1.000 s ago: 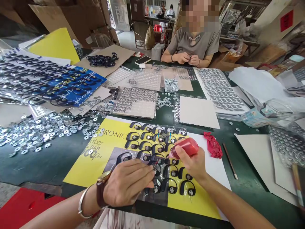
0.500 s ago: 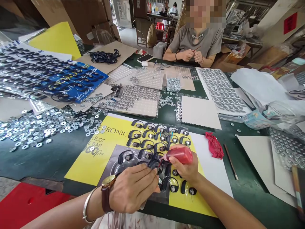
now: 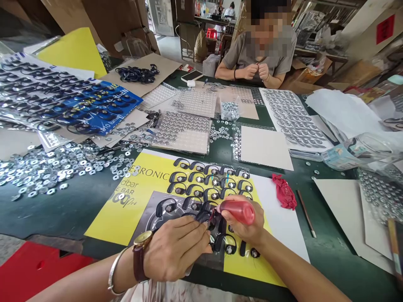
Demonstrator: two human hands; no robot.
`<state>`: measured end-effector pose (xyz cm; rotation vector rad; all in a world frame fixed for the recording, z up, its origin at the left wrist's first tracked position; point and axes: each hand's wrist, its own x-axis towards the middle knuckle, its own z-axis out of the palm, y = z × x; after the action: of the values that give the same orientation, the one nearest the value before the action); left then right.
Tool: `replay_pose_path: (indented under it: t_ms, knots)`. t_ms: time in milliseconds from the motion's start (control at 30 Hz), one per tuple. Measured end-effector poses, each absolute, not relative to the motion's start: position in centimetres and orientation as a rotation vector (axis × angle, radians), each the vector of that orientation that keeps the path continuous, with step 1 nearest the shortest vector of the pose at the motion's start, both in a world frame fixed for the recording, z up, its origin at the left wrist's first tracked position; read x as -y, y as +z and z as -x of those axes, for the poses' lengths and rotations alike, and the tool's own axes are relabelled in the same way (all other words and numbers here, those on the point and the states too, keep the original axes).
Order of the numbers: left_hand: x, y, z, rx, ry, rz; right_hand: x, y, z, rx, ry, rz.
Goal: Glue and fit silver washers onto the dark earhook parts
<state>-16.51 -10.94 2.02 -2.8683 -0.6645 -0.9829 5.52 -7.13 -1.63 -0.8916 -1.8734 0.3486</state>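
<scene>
My right hand (image 3: 248, 222) is wrapped round a small red squeeze bottle (image 3: 238, 211), its thin tip pointing down-left. At that tip, my left hand (image 3: 178, 247) has its fingers pressed together on a black hook-shaped piece (image 3: 203, 215); the fingertips hide part of it. Rows of similar black pieces (image 3: 195, 191), each with a small metallic disc, lie under clear film on a yellow printed sheet (image 3: 121, 214). A dark grey printed area (image 3: 146, 214) lies beneath my left hand.
Loose metal washers (image 3: 75, 163) spread over the green table (image 3: 94, 209) at left. A crumpled red cloth (image 3: 283, 192) and thin brown stick (image 3: 305, 214) lie at right. Across the table sits a person (image 3: 261, 54); cards (image 3: 266, 147) of parts lie between.
The red bottle in my right hand has tilted slightly, its base lower. My left hand has hardly moved. The person opposite has bent the head down.
</scene>
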Motion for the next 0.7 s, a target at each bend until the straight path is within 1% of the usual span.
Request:
replay_pose_path:
  t_ms: [200, 700]
  knots:
    - [10.93, 1.90, 16.70, 0.692, -1.001, 2.901, 7.05, -1.32, -5.48, 1.835, 0.255, 0.901]
    - [10.51, 2.25, 16.58, 0.717, -1.049, 2.955, 7.05, -1.44, -5.69, 1.826, 0.308, 0.923]
